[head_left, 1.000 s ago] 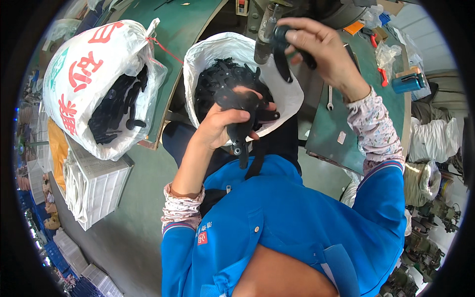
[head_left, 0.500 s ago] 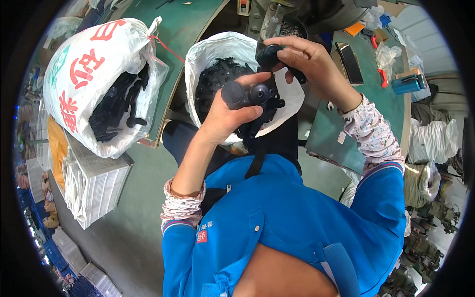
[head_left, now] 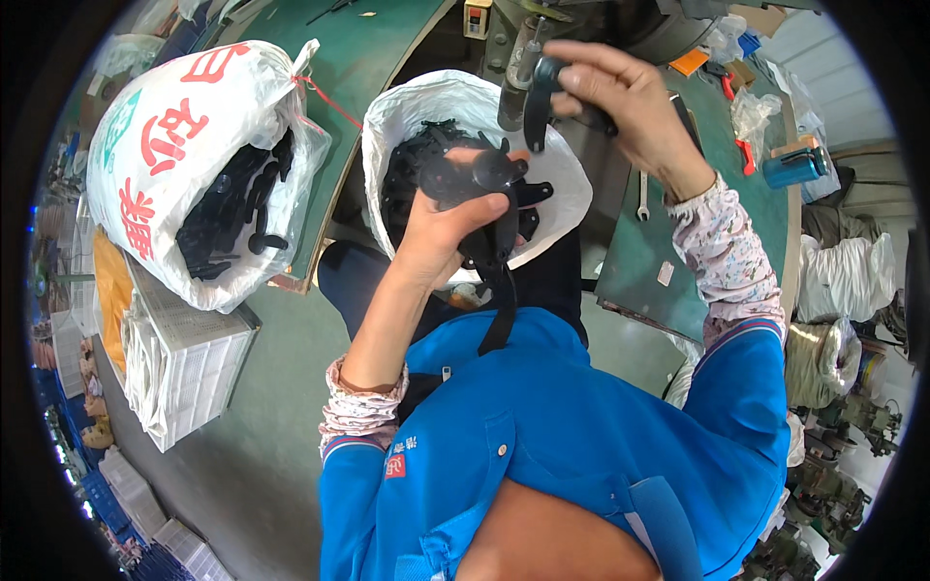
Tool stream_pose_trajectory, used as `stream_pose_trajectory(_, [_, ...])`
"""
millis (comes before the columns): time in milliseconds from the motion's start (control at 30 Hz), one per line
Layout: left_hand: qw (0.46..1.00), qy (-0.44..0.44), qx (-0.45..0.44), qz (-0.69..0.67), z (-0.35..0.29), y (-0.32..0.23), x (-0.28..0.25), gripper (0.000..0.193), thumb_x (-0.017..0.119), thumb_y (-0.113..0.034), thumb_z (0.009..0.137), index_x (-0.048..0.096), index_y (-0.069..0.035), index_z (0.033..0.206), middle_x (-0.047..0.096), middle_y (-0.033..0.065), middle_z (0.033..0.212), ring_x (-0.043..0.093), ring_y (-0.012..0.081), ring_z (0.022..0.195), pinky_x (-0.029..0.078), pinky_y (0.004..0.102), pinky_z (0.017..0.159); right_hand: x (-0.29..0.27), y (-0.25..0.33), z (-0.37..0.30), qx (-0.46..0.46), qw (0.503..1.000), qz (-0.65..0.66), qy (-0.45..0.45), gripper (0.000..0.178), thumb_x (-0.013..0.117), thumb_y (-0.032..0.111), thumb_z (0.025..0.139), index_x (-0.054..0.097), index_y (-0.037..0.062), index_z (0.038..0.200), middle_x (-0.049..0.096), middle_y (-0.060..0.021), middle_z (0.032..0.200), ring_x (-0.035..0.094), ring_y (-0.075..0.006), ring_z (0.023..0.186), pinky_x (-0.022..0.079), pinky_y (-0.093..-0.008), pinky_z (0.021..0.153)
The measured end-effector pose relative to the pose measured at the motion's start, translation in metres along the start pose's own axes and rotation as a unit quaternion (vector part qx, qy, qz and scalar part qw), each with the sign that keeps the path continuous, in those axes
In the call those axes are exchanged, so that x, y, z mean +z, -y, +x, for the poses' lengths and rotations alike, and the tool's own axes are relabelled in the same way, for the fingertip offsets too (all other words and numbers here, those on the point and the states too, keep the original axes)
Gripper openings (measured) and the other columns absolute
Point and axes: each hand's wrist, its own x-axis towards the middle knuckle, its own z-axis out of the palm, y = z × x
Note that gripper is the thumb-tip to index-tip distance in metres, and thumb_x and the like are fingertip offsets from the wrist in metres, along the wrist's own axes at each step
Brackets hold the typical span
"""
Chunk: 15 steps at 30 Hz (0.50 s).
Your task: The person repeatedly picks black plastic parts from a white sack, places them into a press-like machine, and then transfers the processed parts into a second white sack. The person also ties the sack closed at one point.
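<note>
The left hand [head_left: 441,228] is closed around a bunch of black plastic parts [head_left: 475,179], held over a white sack [head_left: 426,107] full of the same parts. The right hand [head_left: 620,97] pinches one black part [head_left: 539,92] up by the grey machine [head_left: 528,39]. To the left, a bigger white sack [head_left: 174,126] with big red marks and a green patch leans on the green surface [head_left: 378,48].

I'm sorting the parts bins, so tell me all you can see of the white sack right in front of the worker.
The white sack is woven plastic by its look, its mouth rolled open. It sits between the person's knees below the green bench edge, partly filled with black plastic parts. The left hand, holding several black parts, hovers over its opening; whether it touches the sack is unclear.
</note>
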Motion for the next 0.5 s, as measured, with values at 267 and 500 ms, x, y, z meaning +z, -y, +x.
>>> stream_pose_trajectory(267, [0.995, -0.033, -0.034, -0.084, -0.001, 0.002, 0.0, 0.037, 0.065, -0.009, 0.082, 0.05, -0.005, 0.116, 0.06, 0.0187, 0.112, 0.065, 0.0303, 0.094, 0.06, 0.0391, 0.068, -0.003, 0.047, 0.055, 0.11, 0.992, -0.046, -0.045, 0.025, 0.057, 0.011, 0.092, 0.055, -0.0059, 0.11, 0.065, -0.0093, 0.081, 0.062, -0.0138, 0.059, 0.053, -0.025, 0.054])
stream_pose_trajectory(500, [0.995, -0.065, -0.037, -0.067, 0.004, 0.007, -0.01, 0.035, 0.066, -0.009, 0.082, 0.051, -0.005, 0.113, 0.061, 0.0185, 0.107, 0.066, 0.0295, 0.09, 0.06, 0.0401, 0.062, -0.006, -0.011, 0.021, 0.12, 0.992, -0.033, 0.004, 0.043, 0.06, 0.023, 0.092, 0.051, -0.0022, 0.126, 0.065, -0.0103, 0.1, 0.065, -0.0133, 0.081, 0.052, -0.024, 0.072])
